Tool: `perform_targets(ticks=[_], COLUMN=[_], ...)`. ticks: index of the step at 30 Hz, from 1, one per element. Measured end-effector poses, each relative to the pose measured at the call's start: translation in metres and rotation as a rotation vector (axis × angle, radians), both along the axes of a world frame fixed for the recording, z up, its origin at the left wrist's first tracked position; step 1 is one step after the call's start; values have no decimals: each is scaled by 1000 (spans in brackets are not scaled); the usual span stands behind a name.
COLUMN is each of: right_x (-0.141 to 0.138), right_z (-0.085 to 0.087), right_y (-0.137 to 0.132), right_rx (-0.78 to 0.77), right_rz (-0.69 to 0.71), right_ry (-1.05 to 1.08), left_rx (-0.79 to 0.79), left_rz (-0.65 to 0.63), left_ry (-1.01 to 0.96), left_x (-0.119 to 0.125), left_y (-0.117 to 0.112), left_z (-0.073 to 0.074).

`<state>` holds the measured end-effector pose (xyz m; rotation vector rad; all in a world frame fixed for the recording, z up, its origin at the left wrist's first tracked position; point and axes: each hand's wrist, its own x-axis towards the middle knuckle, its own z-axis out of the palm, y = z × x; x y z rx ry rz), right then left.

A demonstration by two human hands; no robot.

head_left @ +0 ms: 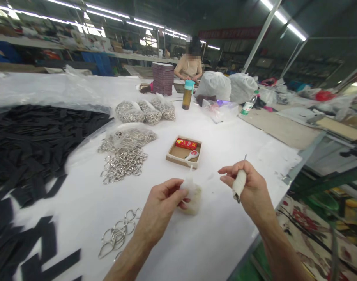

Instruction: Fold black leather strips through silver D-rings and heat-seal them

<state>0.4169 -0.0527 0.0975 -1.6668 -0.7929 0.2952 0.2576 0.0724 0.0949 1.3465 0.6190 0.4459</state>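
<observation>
My left hand [167, 201] pinches a small translucent white squeeze bottle [190, 185] with its narrow nozzle pointing up. Right behind and below the bottle, a pale yellowish block [193, 207] rests on the white table; whether the bottle touches it I cannot tell. Over to the right, my right hand [250, 187] is raised with a thin-tipped tool [239, 185] tucked in its fingers. The tool's handle is wrapped in off-white material, and a fine metal point shows above the hand. Its thumb and forefinger tips stand apart with nothing visible between them.
A shallow box [182, 160] holds a red packet and a small white-and-red container. Metal rings [120, 234] lie at left, beside a ring pile [122, 166], bagged rings [130, 112] and black strips [50, 136]. Farther back stand a bottle [187, 95] and a person [188, 67].
</observation>
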Motion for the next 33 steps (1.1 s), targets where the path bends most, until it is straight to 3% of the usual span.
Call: perform_targets(ticks=[3, 8, 15, 25, 29, 33], right_x=[16, 24, 43, 55, 51, 30], right_z=[-15, -33, -39, -64, -55, -19], right_y=[-12, -15, 4, 22, 21, 19], right_rx=[-125, -283, -364, -400, -361, -196], right_rz=[-80, -70, -12, 81, 76, 105], right_ry=[-103, -182, -259, -351, -330, -233], left_rx=[-5, -41, -102, -109, -86, -5], left_rz=[25, 91, 159, 89, 109, 185], left_ry=[17, 46, 70, 35, 61, 129], left_x=[-1, -1, 0, -1, -1, -2], left_y=[4, 5, 4, 2, 2, 1], left_z=[-8, -13, -15, -24, -21, -22])
